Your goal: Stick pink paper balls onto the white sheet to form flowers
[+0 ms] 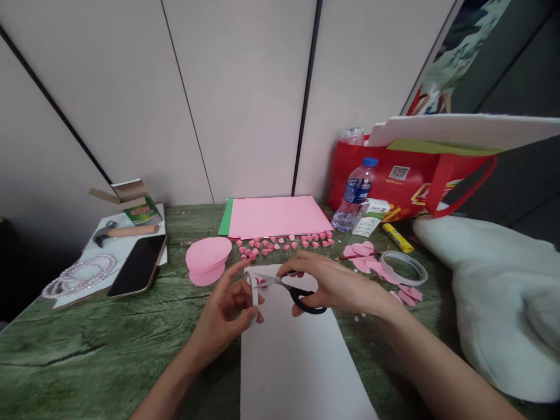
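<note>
left hand (230,306) pinches tape roll (255,298); right hand (322,277) grips scissors (285,284)
roll likely held upright for the blades, over paper (297,361) toward the table's (109,344) near edge

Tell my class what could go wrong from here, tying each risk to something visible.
1. The open scissors in the right hand's grip point toward the left hand's grip on the white ring; a slip might nick a finger.
2. The small pink pieces lie loose just beyond both hands, so a forward sweep could scatter them.
</note>
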Motion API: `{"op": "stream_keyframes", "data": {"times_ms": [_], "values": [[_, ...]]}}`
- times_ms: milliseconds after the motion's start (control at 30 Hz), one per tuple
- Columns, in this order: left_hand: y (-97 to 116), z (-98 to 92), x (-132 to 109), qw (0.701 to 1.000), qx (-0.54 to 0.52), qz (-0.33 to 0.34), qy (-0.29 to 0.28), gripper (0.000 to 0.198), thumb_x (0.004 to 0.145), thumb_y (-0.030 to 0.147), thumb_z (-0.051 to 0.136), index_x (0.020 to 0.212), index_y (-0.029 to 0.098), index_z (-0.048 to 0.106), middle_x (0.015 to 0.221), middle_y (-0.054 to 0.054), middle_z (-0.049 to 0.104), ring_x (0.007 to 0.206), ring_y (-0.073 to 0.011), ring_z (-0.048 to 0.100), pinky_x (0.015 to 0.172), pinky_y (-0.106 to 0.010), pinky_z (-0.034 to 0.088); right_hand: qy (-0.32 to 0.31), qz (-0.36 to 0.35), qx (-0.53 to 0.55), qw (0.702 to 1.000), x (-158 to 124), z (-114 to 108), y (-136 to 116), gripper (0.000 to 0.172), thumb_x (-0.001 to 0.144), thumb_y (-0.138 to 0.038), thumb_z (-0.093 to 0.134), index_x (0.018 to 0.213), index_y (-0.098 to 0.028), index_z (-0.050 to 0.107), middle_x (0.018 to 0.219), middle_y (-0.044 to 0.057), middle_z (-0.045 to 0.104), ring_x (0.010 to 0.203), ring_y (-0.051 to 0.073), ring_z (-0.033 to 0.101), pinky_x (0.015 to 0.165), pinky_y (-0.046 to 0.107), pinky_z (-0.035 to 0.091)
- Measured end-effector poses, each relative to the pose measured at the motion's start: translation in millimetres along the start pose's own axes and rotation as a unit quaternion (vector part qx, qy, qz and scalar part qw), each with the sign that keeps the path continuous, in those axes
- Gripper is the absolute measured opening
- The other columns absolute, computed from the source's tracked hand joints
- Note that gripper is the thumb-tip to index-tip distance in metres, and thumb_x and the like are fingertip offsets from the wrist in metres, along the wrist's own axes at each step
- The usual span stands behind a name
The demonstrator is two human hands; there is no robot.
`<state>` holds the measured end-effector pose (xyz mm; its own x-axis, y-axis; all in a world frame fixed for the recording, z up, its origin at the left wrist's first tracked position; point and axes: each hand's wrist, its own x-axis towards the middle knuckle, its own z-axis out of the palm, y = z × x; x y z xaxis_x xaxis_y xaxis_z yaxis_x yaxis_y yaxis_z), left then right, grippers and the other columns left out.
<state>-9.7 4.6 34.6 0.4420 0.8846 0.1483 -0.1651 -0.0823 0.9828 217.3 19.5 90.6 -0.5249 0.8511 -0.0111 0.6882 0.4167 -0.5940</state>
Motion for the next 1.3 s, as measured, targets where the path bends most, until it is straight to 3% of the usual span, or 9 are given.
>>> {"op": "stream_keyframes", "data": {"times_ms": [633,800,967,1100,1300], "values": [[3.4,3.5,0.4,0.998,-0.052,-0.009,0.039,0.069,0.077,0.023,0.066,0.133,0.029,0.025,0.078,0.003,0.056,0.060,-0.0129,0.061,0.059,-0.028,0.046,0.029,-0.031,-0.030,0.999,1.5,4.3,-4.3,0.038,0.074,-0.013,0.064,0.107,-0.030,0.065,0.087,0.001,0.060,0.079,0.016,0.054,0.068,0.026,0.038],[3.0,3.2,1.5,0.997,-0.059,-0.011,0.053,0.068,0.079,0.022,0.065,0.134,0.027,0.025,0.079,0.002,0.057,0.061,-0.0126,0.061,0.060,-0.027,0.046,0.085,-0.046,-0.099,0.990,1.2,9.2,-3.8,0.049,0.074,-0.006,0.059,0.115,-0.033,0.062,0.089,0.002,0.057,0.080,0.016,0.054,0.068,0.027,0.038],[3.3,3.2,2.3,0.997,-0.046,-0.009,0.068,0.068,0.079,0.022,0.064,0.134,0.026,0.024,0.079,0.002,0.058,0.060,-0.0121,0.060,0.059,-0.027,0.046,0.123,-0.081,-0.169,0.975,1.4,13.9,-5.7,0.048,0.074,-0.007,0.060,0.115,-0.030,0.060,0.096,0.004,0.055,0.087,0.019,0.053,0.074,0.031,0.040],[3.3,4.2,1.8,0.997,-0.031,-0.002,0.066,0.069,0.078,0.020,0.064,0.134,0.026,0.024,0.076,0.004,0.056,0.060,-0.0121,0.060,0.060,-0.028,0.045,0.179,-0.067,-0.174,0.966,1.4,13.7,-5.8,0.048,0.073,-0.011,0.063,0.119,-0.026,0.056,0.104,0.007,0.052,0.096,0.022,0.050,0.079,0.034,0.041],[1.9,3.3,1.5,0.996,-0.005,0.019,0.087,0.072,0.080,0.019,0.061,0.137,0.026,0.018,0.077,0.003,0.058,0.063,-0.0114,0.059,0.065,-0.028,0.044,0.094,-0.037,-0.068,0.993,-2.5,7.3,-4.9,0.044,0.073,-0.017,0.067,0.115,-0.028,0.057,0.101,0.004,0.053,0.096,0.020,0.052,0.082,0.032,0.042]]}}
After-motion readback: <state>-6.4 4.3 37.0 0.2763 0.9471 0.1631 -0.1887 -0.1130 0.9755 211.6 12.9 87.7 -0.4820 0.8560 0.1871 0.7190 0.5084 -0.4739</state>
